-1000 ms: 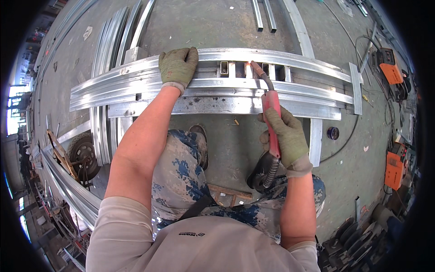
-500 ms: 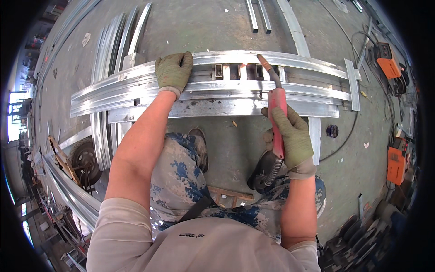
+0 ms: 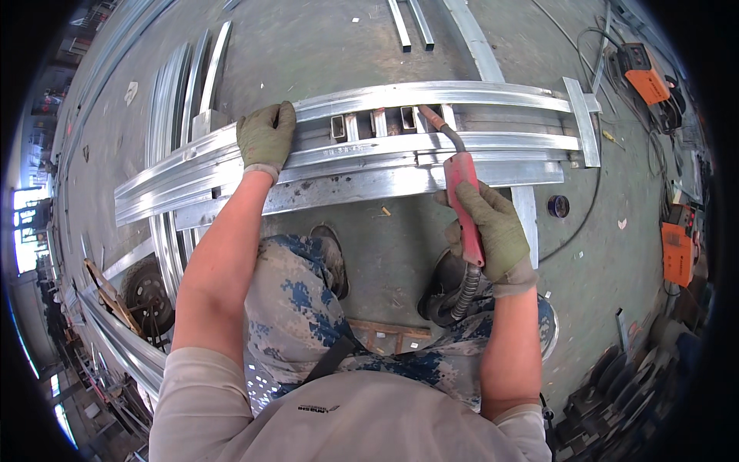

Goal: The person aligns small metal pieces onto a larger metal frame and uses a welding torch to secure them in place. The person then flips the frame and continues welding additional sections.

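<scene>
My left hand (image 3: 265, 138), in a green work glove, is closed over the far silvery metal rail (image 3: 431, 94), left of the short crosspieces. My gloved right hand (image 3: 493, 231) is wrapped round the red handle of a welding torch (image 3: 464, 192). The torch's copper-coloured nozzle points away and to the left, its tip beside a short rectangular tube (image 3: 408, 119) set between the far rail and the near rail (image 3: 462, 142). Another short tube (image 3: 337, 127) sits further left in the same gap. Whether the nozzle touches metal I cannot tell.
Beneath the rails lie long metal bars (image 3: 165, 115) on the left and a flat bar (image 3: 522, 215) on the right. Orange welding machines (image 3: 645, 73) and cables stand at the right. A small dark round tin (image 3: 559, 205) and a wheel (image 3: 146, 296) are on the floor.
The torch nozzle has come down from the far rail to beside the short tube. My left hand keeps its hold on the rail. The whole view has shifted slightly.
</scene>
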Demonstrator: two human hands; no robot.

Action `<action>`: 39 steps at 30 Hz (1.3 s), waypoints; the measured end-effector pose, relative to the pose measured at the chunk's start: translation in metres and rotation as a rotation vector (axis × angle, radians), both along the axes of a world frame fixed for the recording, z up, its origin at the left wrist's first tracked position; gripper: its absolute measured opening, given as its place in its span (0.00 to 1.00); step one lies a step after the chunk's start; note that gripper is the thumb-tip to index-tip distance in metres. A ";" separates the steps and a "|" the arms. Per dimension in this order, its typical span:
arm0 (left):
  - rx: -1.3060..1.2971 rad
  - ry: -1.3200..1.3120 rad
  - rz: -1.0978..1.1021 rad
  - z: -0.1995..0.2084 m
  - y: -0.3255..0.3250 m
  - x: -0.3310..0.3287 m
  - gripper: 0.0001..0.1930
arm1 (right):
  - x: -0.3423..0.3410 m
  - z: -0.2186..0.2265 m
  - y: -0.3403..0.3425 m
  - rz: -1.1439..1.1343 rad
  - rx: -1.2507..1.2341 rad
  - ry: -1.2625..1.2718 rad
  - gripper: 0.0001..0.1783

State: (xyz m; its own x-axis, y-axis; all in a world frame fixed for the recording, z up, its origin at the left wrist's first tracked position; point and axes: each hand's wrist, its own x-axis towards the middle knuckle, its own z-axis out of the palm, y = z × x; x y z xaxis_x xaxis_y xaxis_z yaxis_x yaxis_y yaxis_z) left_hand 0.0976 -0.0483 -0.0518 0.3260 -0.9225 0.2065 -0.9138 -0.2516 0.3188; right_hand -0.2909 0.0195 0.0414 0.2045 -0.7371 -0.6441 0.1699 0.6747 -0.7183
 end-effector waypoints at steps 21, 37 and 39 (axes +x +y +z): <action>0.006 -0.067 -0.013 0.002 -0.001 0.005 0.28 | -0.002 -0.003 -0.006 0.067 0.014 0.004 0.33; 0.053 0.050 0.036 0.012 0.001 -0.006 0.27 | -0.002 -0.007 -0.005 0.045 -0.005 0.015 0.33; 0.061 0.023 0.016 0.007 0.000 0.001 0.27 | -0.001 -0.005 -0.004 0.034 -0.001 0.024 0.33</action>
State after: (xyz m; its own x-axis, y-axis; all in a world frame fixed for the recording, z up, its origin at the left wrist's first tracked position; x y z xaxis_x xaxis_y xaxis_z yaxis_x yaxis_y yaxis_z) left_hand 0.0990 -0.0482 -0.0448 0.3445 -0.9279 0.1424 -0.9022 -0.2853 0.3234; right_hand -0.2921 0.0153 0.0360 0.2139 -0.7305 -0.6485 0.1296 0.6793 -0.7224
